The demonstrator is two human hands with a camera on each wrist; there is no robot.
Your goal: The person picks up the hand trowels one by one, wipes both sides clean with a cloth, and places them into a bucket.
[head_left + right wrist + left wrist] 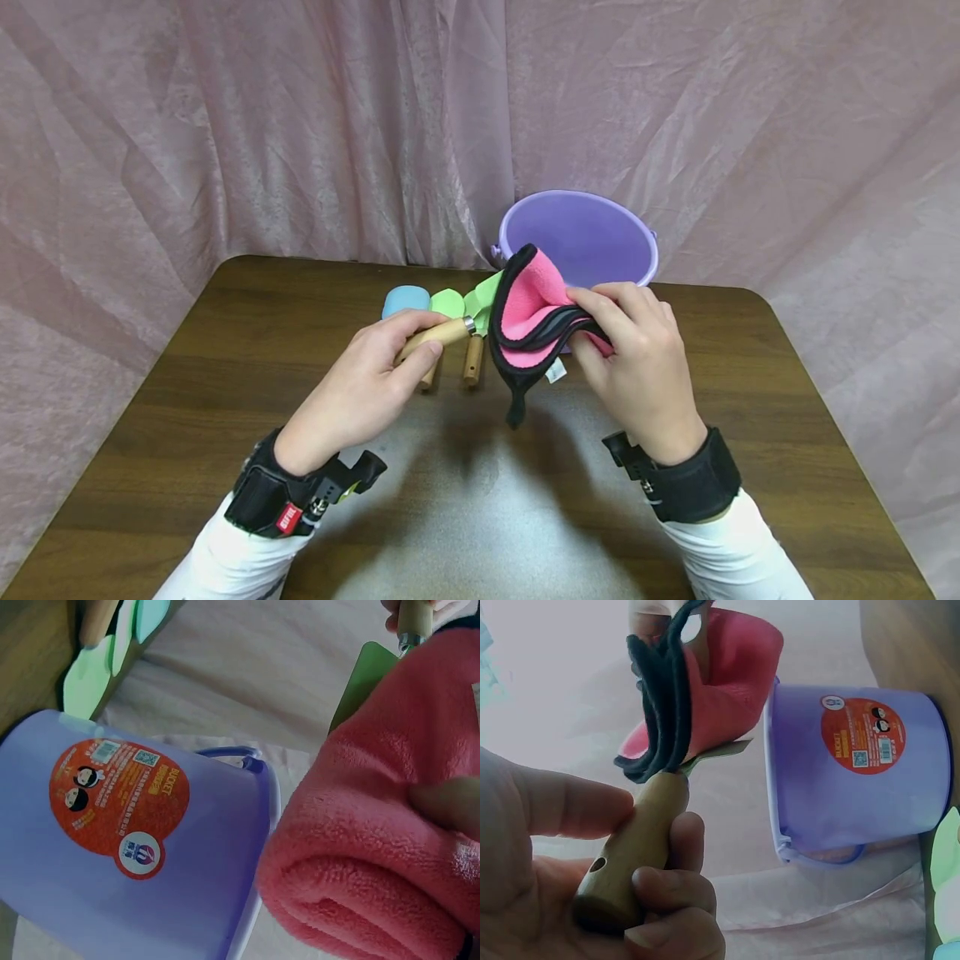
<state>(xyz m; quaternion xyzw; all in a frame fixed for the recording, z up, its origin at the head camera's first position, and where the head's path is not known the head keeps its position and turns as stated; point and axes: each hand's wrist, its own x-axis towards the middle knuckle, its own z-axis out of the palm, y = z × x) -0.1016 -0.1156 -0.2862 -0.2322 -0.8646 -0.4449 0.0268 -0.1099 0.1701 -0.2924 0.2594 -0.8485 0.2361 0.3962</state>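
My left hand (363,383) grips a wooden handle (442,335) with a metal collar. It belongs to a small shovel whose flat green blade (364,686) points toward the cloth. Fingers and thumb wrap the handle in the left wrist view. On the other side, my right hand (641,371) pinches a folded pink plush cloth (536,287) with black edging and a dark hanging loop. The cloth is held above the table and overlaps part of the blade in the head view. In the right wrist view the cloth hides most of the right hand's fingers.
Behind the cloth stands a purple bucket (577,193), upright, with a red-orange label (120,799). Left of it on the brown table (300,350) lie tools with wooden handles (472,362), a green one (447,302) and a blue one (406,300) among them. Pink curtains (360,125) hang behind.
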